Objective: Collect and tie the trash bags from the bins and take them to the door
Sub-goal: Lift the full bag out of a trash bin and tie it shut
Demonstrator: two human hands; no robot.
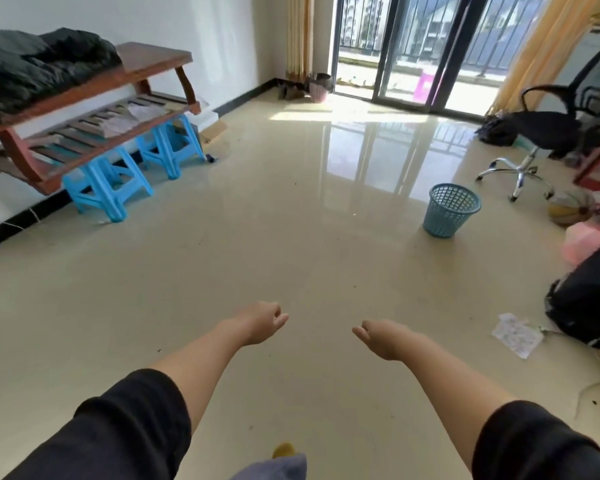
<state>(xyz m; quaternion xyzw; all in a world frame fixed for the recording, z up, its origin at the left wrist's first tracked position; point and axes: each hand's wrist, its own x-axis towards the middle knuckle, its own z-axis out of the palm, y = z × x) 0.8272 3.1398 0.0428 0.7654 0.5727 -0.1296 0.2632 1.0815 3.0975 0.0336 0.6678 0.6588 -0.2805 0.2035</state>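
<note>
A blue mesh waste bin (pixel 451 209) stands on the tiled floor at the right, ahead of me; I see no bag in it. A pinkish bin (pixel 318 90) with dark contents sits far back by the glass door. A black bag (pixel 589 299) lies at the right edge. My left hand (pixel 262 320) and my right hand (pixel 383 337) reach forward over bare floor, well short of the blue bin. Both hold nothing, with fingers loosely curled inward.
A wooden bench (pixel 94 109) with dark clothing stands on blue stools (pixel 108 188) along the left wall. An office chair (pixel 548 133) is at the right, with a ball, pink items and a paper sheet (pixel 516 336) on the floor. A sliding glass door (pixel 409 46) is at the back.
</note>
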